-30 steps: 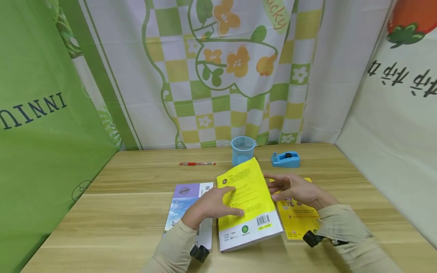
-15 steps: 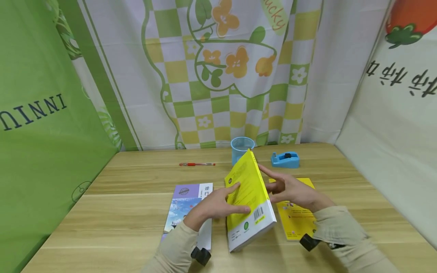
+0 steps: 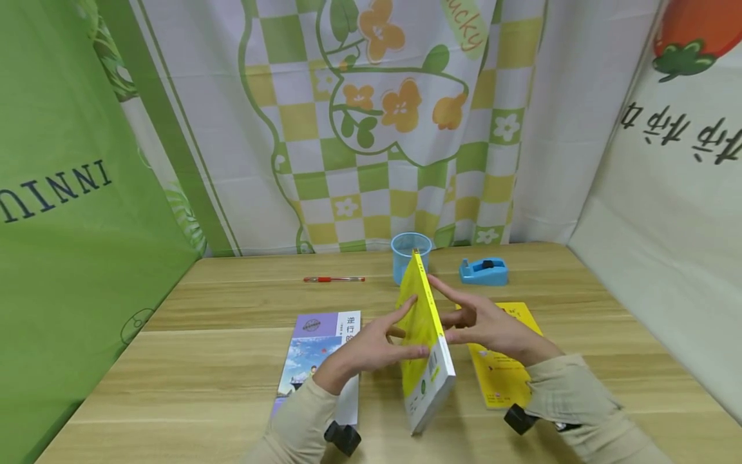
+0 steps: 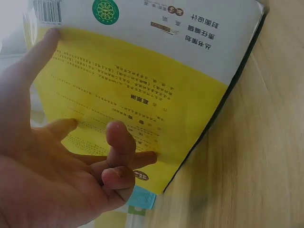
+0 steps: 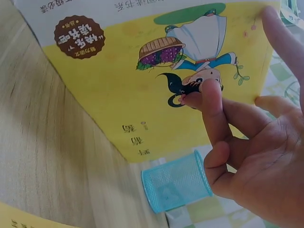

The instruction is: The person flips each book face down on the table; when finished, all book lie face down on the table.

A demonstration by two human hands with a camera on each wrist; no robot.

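Note:
A yellow-and-white book (image 3: pixel 426 341) stands nearly upright between my two hands, its spine up and its lower long edge at the table. My left hand (image 3: pixel 371 345) presses thumb and fingertips against the back cover (image 4: pixel 185 104), near the barcode and text. From the other side my right hand (image 3: pixel 487 325) touches the front cover (image 5: pixel 114 95), which has a cartoon figure with a grape basket. Some fingers of both hands bend away from the covers in the wrist views. Neither hand wraps round the book.
A purple-and-white book (image 3: pixel 315 348) lies at the left and a yellow one (image 3: pixel 504 374) at the right, partly behind the right hand. Further back are a red pen (image 3: pixel 334 279), a blue mesh cup (image 3: pixel 402 261) and a blue tape dispenser (image 3: pixel 484 272).
The book has turned from leaning with its back cover facing up to nearly upright on edge. Both hands have shifted slightly with it, the right one a little leftward.

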